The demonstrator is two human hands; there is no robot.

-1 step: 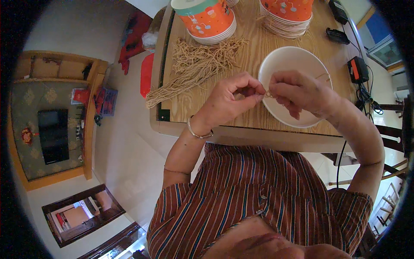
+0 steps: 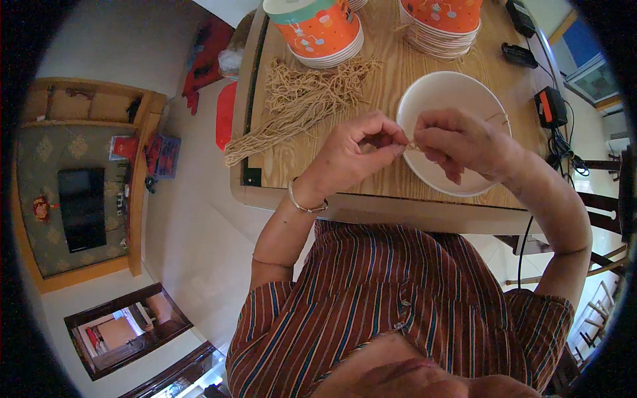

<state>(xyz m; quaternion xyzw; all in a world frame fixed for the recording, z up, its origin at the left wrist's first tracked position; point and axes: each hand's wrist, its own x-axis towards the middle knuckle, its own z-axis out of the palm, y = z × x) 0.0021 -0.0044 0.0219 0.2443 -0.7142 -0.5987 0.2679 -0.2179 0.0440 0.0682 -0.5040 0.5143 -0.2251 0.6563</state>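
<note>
Over the near left rim of a white paper bucket (image 2: 458, 93), my two hands meet fingertip to fingertip. My left hand (image 2: 361, 149) pinches a short bit of tan cord (image 2: 413, 144) between thumb and forefinger. From the other side my right hand (image 2: 464, 142) is closed on the same cord, above the bucket's opening. A strand of cord also shows at the bucket's right rim, partly behind my right wrist. To the left of the bucket lies a loose bundle of tan paper cords (image 2: 312, 99), its gathered end near the table's left edge.
Stacked orange printed paper buckets (image 2: 318, 33) stand at the back left of the wooden table (image 2: 378, 86). A second stack (image 2: 443, 30) at the back has cords around its lower rims. Black adapters (image 2: 519, 56) and an orange-black box (image 2: 549, 107) with cables line the right edge.
</note>
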